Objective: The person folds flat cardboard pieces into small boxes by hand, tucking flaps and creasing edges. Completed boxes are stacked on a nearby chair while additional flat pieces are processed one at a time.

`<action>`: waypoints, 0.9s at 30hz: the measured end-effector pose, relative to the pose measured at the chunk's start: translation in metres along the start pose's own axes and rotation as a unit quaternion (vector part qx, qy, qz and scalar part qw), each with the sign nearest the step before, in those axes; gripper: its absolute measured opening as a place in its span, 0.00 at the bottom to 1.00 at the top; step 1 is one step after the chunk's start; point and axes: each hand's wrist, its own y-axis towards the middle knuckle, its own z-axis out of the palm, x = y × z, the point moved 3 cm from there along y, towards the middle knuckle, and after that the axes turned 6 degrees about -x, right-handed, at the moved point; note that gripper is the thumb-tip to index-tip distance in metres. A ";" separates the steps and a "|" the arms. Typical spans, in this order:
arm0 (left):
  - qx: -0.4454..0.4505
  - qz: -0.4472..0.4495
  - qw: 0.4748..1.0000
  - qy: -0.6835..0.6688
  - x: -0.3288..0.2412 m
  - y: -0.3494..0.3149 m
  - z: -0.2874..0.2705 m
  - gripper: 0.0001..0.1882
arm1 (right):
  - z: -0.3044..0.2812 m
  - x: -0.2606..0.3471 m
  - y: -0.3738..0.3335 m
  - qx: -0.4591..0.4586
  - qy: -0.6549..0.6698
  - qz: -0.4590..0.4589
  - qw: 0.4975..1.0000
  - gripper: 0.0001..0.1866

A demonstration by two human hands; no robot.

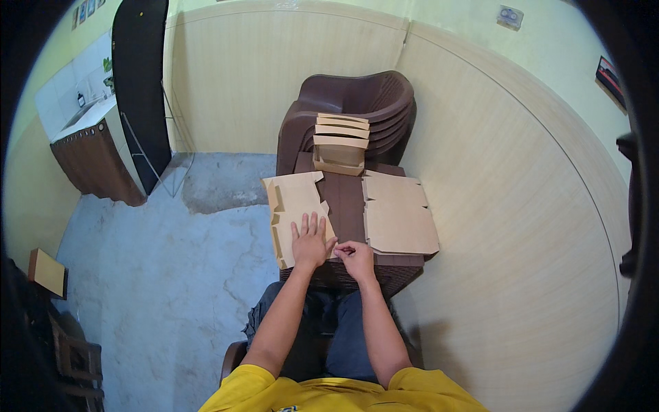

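A die-cut cardboard box blank (292, 194) lies on the left part of a brown table, with the flaps along its left side raised. My left hand (310, 242) presses flat on its near half, fingers spread. At the blank's near right corner, my right hand (356, 259) is closed in a pinch on the edge, and the fingertips partly hide the flap there. Another flat cardboard blank (400, 213) rests on the table's right side. Folded cardboard boxes (341, 143) are stacked at the far end.
The brown table (342, 199) has woven-look sides. Stacked brown plastic chairs (357, 93) stand directly behind it, and a wood-panelled wall (508, 206) runs along the right. To the far left are a curtained sink counter (96, 161) and a tall black panel (141, 89).
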 end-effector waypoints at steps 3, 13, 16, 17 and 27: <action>0.007 -0.003 1.000 -0.006 -0.001 -0.002 -0.002 0.43 | 0.001 0.004 -0.001 -0.034 -0.045 -0.017 0.998 0.10; -0.006 0.001 1.000 -0.004 0.001 0.000 0.004 0.41 | 0.001 -0.001 0.037 -0.006 -0.152 -0.007 0.988 0.21; -0.010 0.001 1.000 -0.004 0.001 0.001 0.005 0.40 | 0.000 -0.001 0.034 -0.002 -0.156 0.006 0.988 0.19; -0.004 0.000 1.000 -0.004 0.001 0.001 0.005 0.40 | -0.003 -0.002 0.033 0.007 -0.131 0.003 0.991 0.19; -0.005 0.010 1.000 -0.015 0.007 0.004 0.007 0.41 | 0.008 -0.006 0.027 -0.074 -0.076 -0.066 0.992 0.14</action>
